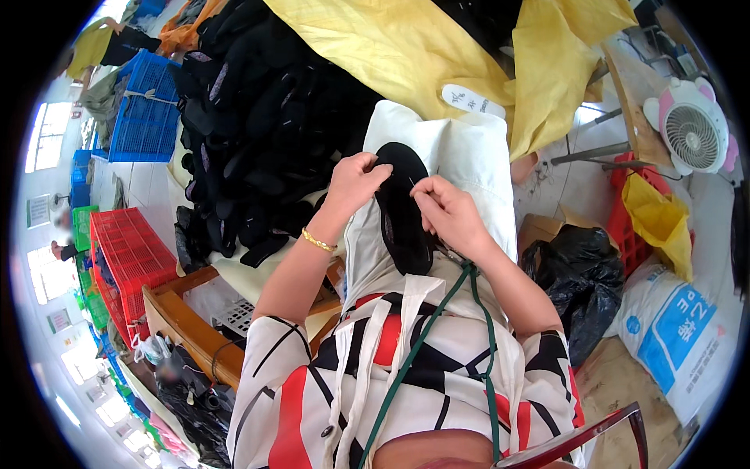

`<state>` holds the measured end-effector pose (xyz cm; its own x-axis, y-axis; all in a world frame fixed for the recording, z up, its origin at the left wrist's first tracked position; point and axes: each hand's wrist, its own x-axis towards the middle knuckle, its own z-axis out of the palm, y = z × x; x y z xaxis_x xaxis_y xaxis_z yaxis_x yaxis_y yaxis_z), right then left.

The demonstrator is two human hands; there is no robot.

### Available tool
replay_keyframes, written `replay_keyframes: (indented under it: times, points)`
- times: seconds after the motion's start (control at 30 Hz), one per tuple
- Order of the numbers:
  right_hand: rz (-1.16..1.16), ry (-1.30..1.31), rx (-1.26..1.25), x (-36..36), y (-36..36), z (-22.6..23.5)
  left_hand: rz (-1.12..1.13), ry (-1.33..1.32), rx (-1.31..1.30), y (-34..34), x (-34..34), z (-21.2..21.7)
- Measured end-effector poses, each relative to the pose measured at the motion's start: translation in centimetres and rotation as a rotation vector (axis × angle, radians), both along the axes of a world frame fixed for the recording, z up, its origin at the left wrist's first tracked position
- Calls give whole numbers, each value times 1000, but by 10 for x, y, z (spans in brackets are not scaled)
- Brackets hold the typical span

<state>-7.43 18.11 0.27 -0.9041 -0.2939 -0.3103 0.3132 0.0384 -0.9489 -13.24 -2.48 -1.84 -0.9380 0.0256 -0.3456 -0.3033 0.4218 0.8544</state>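
Observation:
A black cloth shoe (402, 223) lies lengthwise over the white cloth on my lap, its rounded end pointing away from me. My left hand (356, 184) is closed on its far left edge, thumb over the fabric. My right hand (451, 213) is closed at the shoe's right side, thumb and forefinger pinched together. A thin, pale, needle-like thing (412, 180) shows at those fingertips, too small to make out surely. Under the shoe spreads the white cloth (476, 164).
A big heap of black shoes (258, 125) rises at the far left, beside yellow cloth (391, 47) with a white insole-shaped piece (473, 101) on it. Red (133, 250) and blue (144, 109) crates stand left. At right are a fan (693, 134), black bag (582, 273) and white sack (672, 336).

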Motion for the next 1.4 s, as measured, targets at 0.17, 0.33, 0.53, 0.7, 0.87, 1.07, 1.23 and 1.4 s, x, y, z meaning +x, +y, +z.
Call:
replay_keyframes:
  times: [0.17, 0.33, 0.53, 0.7, 0.87, 1.07, 1.23, 1.4]
  points:
    - [-1, 32, 120, -14, -18, -20, -3, -9, 70, -4, 3, -11]
    - [14, 74, 199, -22, -21, -30, -16, 22, 38, -4, 1, -12]
    - [8, 181, 260, -23, -20, -41, -22, 32, -17, -2, -1, -14]
    - [26, 269, 318, -29, -21, -43, -24, 15, -32, -3, -2, -19]
    - [48, 447, 551, -21, -27, -48, -22, -38, -8, 0, -5, -14]
    - [-25, 658, 659, -18, -36, -68, 26, -161, 143, 1, -9, -16]
    - [71, 628, 636, -23, -26, -69, 52, -199, 198, 2, -9, -12]
    - [148, 602, 642, -29, -18, -57, 47, -183, 212, 4, -10, -12]
